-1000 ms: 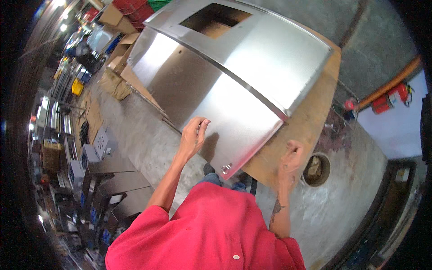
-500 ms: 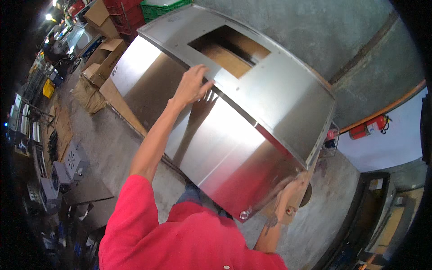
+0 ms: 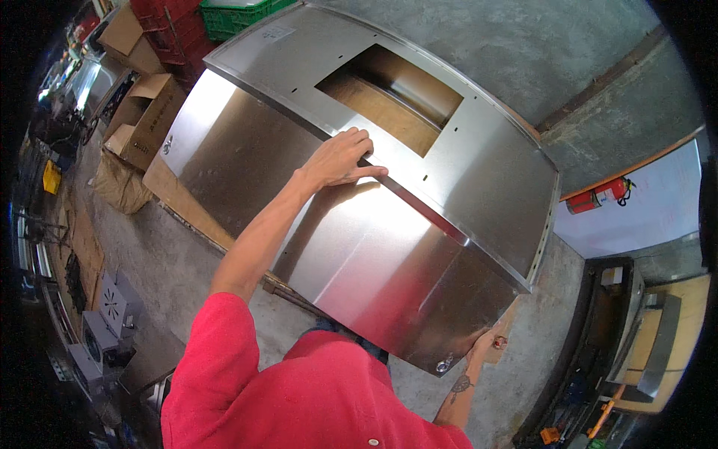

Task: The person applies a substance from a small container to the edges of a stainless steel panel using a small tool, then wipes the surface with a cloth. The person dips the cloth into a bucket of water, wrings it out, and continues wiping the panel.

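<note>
Left hand (image 3: pixel 342 159) half-curled over the lip (image 3: pixel 426 212) of the steel housing (image 3: pixel 374 251), dead centre. Right hand (image 3: pixel 485 346) at its edge, 4–5 o'clock; fingers hidden, can't tell grip. Spread support evenly, mind sheared edges. Open cardboard box (image 3: pixel 158 112) at 10, contents unclear; green crate (image 3: pixel 232 24) at 11, something pale in it.

- Metal box (image 3: pixel 359 247) under left hand (image 3: pixel 340 159): silver-grey, red-tinted sheen.
- Shirt (image 3: pixel 314 396) below left hand: plain red.
- Crate (image 3: pixel 232 22) beyond left hand: green.
- Extinguisher (image 3: pixel 587 200) beyond right hand (image 3: pixel 486 343): red.
</note>
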`<state>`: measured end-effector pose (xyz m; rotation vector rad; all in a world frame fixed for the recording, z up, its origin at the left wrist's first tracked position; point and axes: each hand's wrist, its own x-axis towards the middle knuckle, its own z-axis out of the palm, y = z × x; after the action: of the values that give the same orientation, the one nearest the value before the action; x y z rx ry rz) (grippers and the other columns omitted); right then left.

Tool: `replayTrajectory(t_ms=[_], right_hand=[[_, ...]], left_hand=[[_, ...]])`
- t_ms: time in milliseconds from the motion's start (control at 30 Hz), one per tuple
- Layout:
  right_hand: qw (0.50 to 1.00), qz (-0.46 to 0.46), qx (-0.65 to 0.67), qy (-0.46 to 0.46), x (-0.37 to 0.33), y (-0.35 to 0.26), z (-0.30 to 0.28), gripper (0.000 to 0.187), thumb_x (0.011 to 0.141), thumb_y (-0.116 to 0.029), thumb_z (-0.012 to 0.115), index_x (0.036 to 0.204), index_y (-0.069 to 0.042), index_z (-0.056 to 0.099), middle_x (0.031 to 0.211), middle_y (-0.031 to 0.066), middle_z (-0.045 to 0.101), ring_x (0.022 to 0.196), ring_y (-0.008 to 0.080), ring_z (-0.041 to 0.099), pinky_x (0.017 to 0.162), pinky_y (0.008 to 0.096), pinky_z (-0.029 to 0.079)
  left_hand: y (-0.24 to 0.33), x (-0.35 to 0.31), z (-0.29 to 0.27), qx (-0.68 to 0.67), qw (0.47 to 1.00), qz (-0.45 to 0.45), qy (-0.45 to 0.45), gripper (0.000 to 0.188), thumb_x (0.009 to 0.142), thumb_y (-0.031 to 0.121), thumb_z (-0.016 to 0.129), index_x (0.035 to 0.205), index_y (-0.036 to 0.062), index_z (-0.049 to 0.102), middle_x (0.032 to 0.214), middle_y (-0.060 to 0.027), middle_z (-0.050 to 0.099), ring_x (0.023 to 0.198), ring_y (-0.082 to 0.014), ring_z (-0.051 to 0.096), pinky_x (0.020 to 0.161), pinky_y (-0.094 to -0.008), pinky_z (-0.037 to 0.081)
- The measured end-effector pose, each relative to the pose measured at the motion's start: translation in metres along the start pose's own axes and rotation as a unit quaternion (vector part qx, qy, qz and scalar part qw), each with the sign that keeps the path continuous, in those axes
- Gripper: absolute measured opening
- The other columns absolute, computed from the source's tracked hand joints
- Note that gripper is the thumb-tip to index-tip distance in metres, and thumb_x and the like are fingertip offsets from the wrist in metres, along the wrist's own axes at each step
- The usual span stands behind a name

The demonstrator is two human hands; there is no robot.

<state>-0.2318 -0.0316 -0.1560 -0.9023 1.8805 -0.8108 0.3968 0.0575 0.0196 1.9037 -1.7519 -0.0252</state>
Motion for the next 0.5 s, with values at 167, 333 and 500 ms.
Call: replayTrajectory(t_ms=[167, 333, 500], right_hand=[[0.997, -0.017, 0.070, -0.038, 0.021, 0.016, -0.008, 0.083, 0.108, -0.065, 0.040, 0.150, 0.007, 0.047, 0.139, 0.0135, 0.057, 0.123, 0.0278, 0.055, 0.108, 0.0388, 0.043], [0.998, -0.063, 0.029, 0.007, 0.030, 0.024, -0.016, 0.080, 0.107, -0.066, 0.042, 0.144, 0.004, 0.053, 0.131, 0.0109, 0.058, 0.117, 0.0249, 0.056, 0.103, 0.0369, 0.045], [0.999, -0.015, 0.009, 0.040, 0.031, 0.025, -0.024, 0.074, 0.105, -0.069, 0.044, 0.126, -0.001, 0.063, 0.110, 0.0063, 0.061, 0.099, 0.0207, 0.057, 0.089, 0.0355, 0.048]], left_hand=[[0.000, 0.006, 0.001, -0.038, 0.999, -0.034, 0.000, 0.052, 0.104, 0.049, 0.061, 0.093, -0.0014, 0.067, 0.094, -0.0145, 0.063, 0.091, -0.0325, 0.059, 0.088, -0.0444, 0.049], [0.000, 0.006, 0.005, -0.061, 0.997, -0.036, 0.009, 0.044, 0.106, 0.040, 0.060, 0.091, -0.0010, 0.066, 0.093, -0.0167, 0.061, 0.090, -0.0338, 0.057, 0.087, -0.0459, 0.048], [0.016, -0.006, -0.010, -0.014, 0.998, -0.042, -0.049, 0.044, 0.097, 0.044, 0.072, 0.093, 0.0005, 0.064, 0.097, -0.0153, 0.059, 0.092, -0.0319, 0.057, 0.084, -0.0433, 0.048]])
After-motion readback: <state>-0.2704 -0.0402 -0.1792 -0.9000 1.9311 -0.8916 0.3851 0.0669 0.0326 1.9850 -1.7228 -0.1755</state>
